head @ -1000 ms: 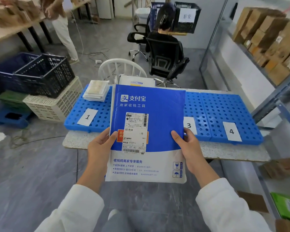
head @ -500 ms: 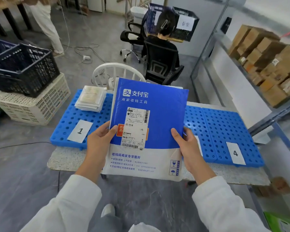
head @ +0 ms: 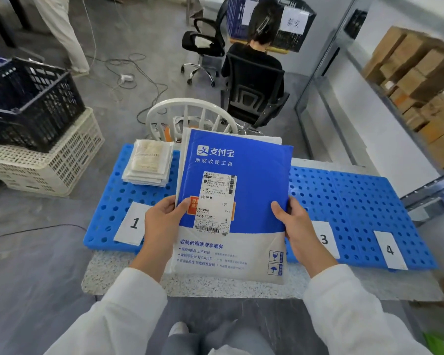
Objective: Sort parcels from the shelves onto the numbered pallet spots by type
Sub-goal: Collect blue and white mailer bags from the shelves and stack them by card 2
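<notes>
I hold a flat blue and white mailer parcel [head: 251,188] with a white shipping label, face up over the middle of the blue perforated pallet [head: 356,201]. My left hand [head: 162,226] grips its left edge and my right hand [head: 300,231] grips its right edge. White cards mark spot 1 [head: 132,224], spot 3 [head: 324,239] and spot 4 [head: 390,249]; the spot 2 card is hidden under the parcel. A stack of small clear-bagged packets [head: 149,162] lies behind card 1. A white parcel edge [head: 241,133] shows behind the blue one.
The pallet rests on a speckled stone slab [head: 203,285]. A white chair [head: 190,116] stands behind it, then a seated person [head: 254,62] in a black office chair. Stacked crates [head: 36,129] are at left, shelves of cardboard boxes [head: 420,93] at right. Cables lie on the floor.
I have stepped closer to the pallet and the parcel has moved forward and lower over its middle. Both hands keep the same grip on it.
</notes>
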Available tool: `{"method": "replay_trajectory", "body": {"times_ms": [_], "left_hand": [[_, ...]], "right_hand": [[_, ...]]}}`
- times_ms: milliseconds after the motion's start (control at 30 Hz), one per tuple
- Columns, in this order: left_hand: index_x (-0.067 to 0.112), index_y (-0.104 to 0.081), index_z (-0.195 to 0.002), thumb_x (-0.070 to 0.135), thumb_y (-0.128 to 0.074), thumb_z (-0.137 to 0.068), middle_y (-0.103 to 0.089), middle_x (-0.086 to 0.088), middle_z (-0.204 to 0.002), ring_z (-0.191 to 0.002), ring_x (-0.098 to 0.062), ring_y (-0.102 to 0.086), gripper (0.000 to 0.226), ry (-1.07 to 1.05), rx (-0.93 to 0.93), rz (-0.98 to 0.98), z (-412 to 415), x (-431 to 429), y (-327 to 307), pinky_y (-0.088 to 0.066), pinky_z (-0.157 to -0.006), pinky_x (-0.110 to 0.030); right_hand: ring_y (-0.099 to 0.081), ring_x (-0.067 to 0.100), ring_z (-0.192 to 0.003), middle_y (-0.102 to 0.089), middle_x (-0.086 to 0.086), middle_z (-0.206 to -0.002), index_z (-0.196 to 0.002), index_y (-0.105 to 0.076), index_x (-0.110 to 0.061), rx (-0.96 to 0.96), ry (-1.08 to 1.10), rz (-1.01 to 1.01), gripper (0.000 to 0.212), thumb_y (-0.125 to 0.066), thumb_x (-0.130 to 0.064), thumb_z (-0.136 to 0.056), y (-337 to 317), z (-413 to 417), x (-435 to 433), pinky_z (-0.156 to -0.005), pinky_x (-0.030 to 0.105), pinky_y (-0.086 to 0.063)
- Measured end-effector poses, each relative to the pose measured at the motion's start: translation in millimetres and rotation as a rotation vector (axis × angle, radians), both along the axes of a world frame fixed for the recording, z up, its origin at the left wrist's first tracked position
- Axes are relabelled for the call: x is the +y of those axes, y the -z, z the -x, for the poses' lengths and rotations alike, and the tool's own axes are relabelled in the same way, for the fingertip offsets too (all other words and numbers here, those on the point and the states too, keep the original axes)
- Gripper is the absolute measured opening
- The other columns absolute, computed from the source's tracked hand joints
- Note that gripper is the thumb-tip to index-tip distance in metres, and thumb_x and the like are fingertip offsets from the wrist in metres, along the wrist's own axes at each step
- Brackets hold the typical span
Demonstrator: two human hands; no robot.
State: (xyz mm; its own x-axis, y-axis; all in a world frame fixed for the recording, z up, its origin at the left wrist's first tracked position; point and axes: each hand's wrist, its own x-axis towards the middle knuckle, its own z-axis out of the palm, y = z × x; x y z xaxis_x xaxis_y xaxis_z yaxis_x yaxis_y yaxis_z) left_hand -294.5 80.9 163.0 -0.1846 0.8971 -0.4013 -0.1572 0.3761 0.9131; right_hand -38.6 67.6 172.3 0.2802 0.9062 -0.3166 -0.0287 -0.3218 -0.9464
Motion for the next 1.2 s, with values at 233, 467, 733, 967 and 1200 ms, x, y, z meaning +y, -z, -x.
{"method": "replay_trajectory", "body": {"times_ms": [233, 467, 733, 967, 1200], "left_hand": [[0.018, -0.07, -0.094, 0.027, -0.067, -0.09, -0.077, 0.002, -0.083, -0.075, -0.017, -0.074, 0.01, -0.002, 0.026, 0.015, -14.4, 51.8, 1.2, -0.061, -0.067, -0.037], [0.02, -0.07, -0.09, 0.027, -0.066, -0.09, -0.076, 0.004, -0.079, -0.07, -0.015, -0.074, 0.008, -0.029, 0.09, 0.033, -33.8, 117.0, 4.0, -0.06, -0.063, -0.034], [0.012, -0.071, -0.094, 0.028, -0.066, -0.09, -0.076, -0.001, -0.083, -0.075, -0.02, -0.074, 0.017, -0.022, 0.202, 0.078, -52.5, 190.4, 25.6, -0.061, -0.071, -0.043], [0.01, -0.07, -0.089, 0.028, -0.067, -0.089, -0.075, -0.004, -0.083, -0.077, -0.024, -0.073, 0.019, 0.007, 0.279, 0.122, -56.8, 231.4, 54.2, -0.06, -0.075, -0.049], [0.012, -0.068, -0.087, 0.032, -0.065, -0.09, -0.075, -0.001, -0.081, -0.075, -0.021, -0.073, 0.02, 0.052, 0.321, 0.175, -60.1, 252.8, 77.8, -0.06, -0.073, -0.047]], "right_hand": [[-0.066, 0.013, -0.105, -0.067, -0.006, -0.119, -0.124, -0.057, -0.023, -0.022, -0.014, -0.002, 0.033, -0.061, -0.03, -0.093, 5.6, -11.5, 51.6, -0.09, 0.039, -0.055], [-0.067, 0.012, -0.102, -0.067, -0.006, -0.117, -0.12, -0.057, -0.025, -0.029, -0.035, 0.01, 0.03, -0.061, -0.036, -0.092, 15.1, -30.7, 124.4, -0.085, 0.036, -0.057], [-0.066, 0.014, -0.102, -0.066, -0.004, -0.116, -0.119, -0.056, -0.023, -0.019, -0.055, 0.058, 0.028, -0.059, -0.035, -0.094, 46.0, -47.1, 202.4, -0.084, 0.034, -0.057], [-0.064, 0.014, -0.101, -0.063, -0.003, -0.117, -0.119, -0.054, -0.023, -0.085, -0.075, 0.136, 0.029, -0.057, -0.037, -0.094, 77.5, -51.6, 244.9, -0.086, 0.037, -0.055], [-0.061, 0.017, -0.108, -0.06, -0.001, -0.124, -0.128, -0.05, -0.018, -0.132, -0.124, 0.224, 0.039, -0.054, -0.04, -0.095, 98.5, -57.4, 266.1, -0.091, 0.039, -0.054]]}}
